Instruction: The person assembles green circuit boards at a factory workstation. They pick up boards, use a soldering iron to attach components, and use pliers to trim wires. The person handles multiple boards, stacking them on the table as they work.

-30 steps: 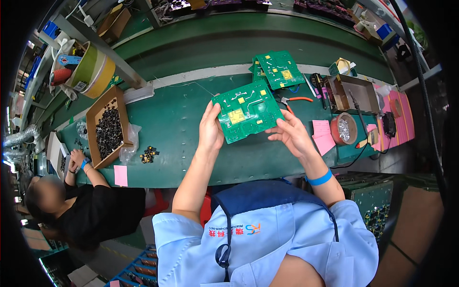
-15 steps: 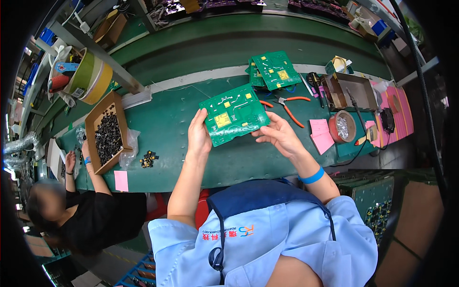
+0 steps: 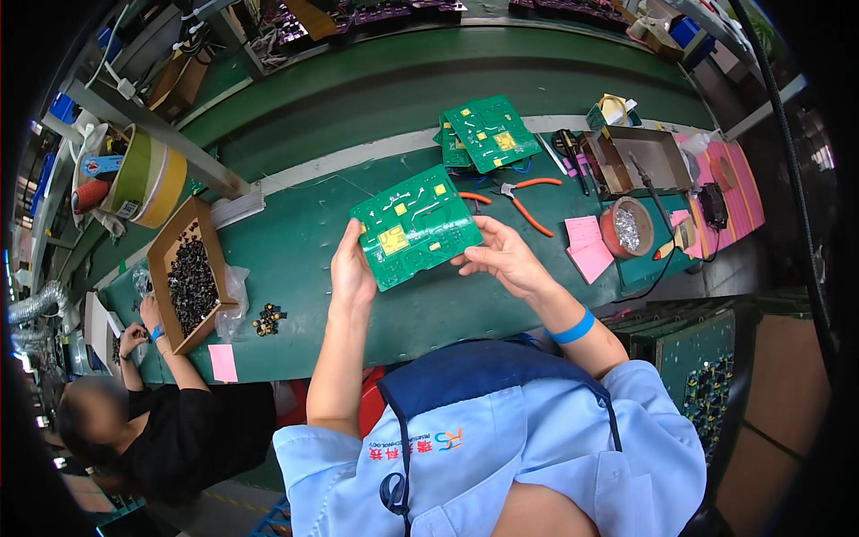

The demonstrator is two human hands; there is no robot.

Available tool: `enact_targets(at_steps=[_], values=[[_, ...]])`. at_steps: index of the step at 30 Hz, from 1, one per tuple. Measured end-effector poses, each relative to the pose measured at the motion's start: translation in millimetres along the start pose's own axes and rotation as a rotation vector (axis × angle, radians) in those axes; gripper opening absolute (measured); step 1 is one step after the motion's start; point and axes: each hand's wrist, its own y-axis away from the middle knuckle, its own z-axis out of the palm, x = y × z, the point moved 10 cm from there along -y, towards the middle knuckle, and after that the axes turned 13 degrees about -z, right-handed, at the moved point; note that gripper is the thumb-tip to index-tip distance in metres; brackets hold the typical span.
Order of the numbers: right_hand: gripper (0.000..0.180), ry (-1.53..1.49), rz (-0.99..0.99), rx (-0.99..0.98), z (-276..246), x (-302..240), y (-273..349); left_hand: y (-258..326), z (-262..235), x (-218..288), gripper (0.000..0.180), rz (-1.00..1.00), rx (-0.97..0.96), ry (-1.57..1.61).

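Between my two hands I hold a green circuit board (image 3: pixel 420 237) with yellow square patches and white solder lines, tilted above the green bench. My left hand (image 3: pixel 354 268) grips its left edge. At the lower right edge, my right hand (image 3: pixel 501 259) pinches the board between thumb and fingers. Beyond it lies a stack of similar circuit boards (image 3: pixel 483 134). Orange-handled pliers (image 3: pixel 523 204) lie right of the stack, partly hidden behind the held board.
A cardboard box of small black parts (image 3: pixel 192 286) stands at left, with a loose pile of parts (image 3: pixel 268 319) nearby. Pink paper slips (image 3: pixel 586 249), a round tin (image 3: pixel 626 228) and an open box (image 3: pixel 644 161) are at right. A co-worker (image 3: pixel 170 421) sits at left.
The whole view has shifted, so the bench items appear further left. Both my hands still hold the board, with nearly the same tilt. The co-worker's hands have come closer together.
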Motion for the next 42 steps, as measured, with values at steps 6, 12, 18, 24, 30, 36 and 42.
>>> enact_targets(at_steps=[6,12,18,24,30,36,42], values=[[0.040,-0.197,0.045,-0.119,5,6,4,6,12,-18,0.063,-0.280,-0.127,0.200],[0.039,-0.265,0.066,-0.157,3,8,7,10,19,-29,0.065,-0.481,-0.182,0.139],[0.040,-0.242,0.064,-0.152,1,13,7,9,16,-29,0.056,-0.514,-0.288,0.118],[0.041,-0.262,0.070,-0.118,-1,21,1,16,12,-29,0.051,-0.510,-0.291,0.102],[0.040,-0.218,0.096,-0.085,-3,29,-2,19,-10,-30,0.046,-0.512,-0.195,0.057],[0.040,-0.214,0.057,-0.088,-7,27,-9,30,8,-18,0.044,-0.421,-0.240,-0.041],[0.039,-0.242,0.018,0.061,-17,21,-18,60,43,12,0.056,0.048,-0.233,-0.914]])
